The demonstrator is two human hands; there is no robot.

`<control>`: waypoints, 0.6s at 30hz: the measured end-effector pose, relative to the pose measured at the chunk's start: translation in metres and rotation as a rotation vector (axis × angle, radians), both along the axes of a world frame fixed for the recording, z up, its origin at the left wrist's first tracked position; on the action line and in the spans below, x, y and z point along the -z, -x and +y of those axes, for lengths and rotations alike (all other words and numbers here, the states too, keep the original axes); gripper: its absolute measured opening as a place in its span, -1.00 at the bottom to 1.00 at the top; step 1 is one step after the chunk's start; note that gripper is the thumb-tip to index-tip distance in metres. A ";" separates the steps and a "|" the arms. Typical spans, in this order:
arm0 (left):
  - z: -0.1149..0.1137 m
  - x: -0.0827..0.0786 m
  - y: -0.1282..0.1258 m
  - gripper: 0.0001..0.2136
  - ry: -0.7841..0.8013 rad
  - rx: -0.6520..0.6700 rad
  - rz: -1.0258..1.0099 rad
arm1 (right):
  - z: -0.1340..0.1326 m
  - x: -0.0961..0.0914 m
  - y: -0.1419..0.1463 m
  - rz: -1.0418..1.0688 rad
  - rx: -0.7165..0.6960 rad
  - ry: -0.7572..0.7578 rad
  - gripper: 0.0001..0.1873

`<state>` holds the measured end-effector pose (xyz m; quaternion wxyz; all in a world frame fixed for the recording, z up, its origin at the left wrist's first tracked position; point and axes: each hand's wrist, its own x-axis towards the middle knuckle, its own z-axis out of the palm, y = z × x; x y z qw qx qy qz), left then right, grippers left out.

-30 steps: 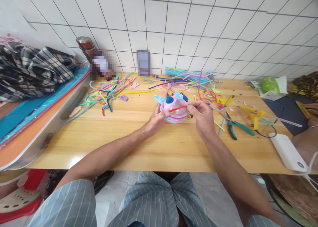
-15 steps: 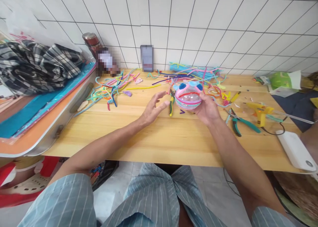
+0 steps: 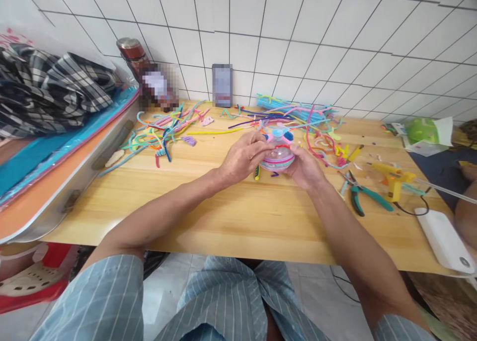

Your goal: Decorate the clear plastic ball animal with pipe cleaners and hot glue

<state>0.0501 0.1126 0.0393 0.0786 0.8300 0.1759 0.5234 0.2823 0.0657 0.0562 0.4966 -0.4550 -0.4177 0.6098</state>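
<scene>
I hold a clear plastic ball [image 3: 278,155] wrapped in pink, blue and red pipe cleaners just above the wooden table [image 3: 238,216]. My left hand [image 3: 244,158] grips its left and top side with curled fingers. From below and on the right, my right hand [image 3: 305,167] cups the ball. Blue and pink pipe-cleaner shapes sit on top of the ball. A yellow-handled tool [image 3: 256,172] lies on the table under my left hand.
Loose pipe cleaners [image 3: 171,129] cover the back of the table. Green-handled pliers [image 3: 359,197], a yellow glue gun [image 3: 393,177] and a white power bank [image 3: 443,241] lie at the right. A case with plaid cloth [image 3: 48,97] stands left. Another person's arm [image 3: 465,216] shows at the right edge.
My left hand, open and off the ball half a second ago, has closed back onto it. The ball has come down closer to the table.
</scene>
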 end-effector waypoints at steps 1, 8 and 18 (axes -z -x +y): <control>0.002 0.001 0.001 -0.81 0.006 0.003 0.008 | 0.001 0.000 0.000 -0.012 0.004 0.001 -0.46; 0.004 0.015 0.009 -0.75 -0.001 0.003 0.058 | 0.002 0.007 -0.001 -0.080 -0.003 0.014 -0.40; 0.002 0.020 0.009 -0.64 0.049 -0.042 0.236 | 0.008 0.013 -0.005 -0.140 -0.021 0.051 -0.37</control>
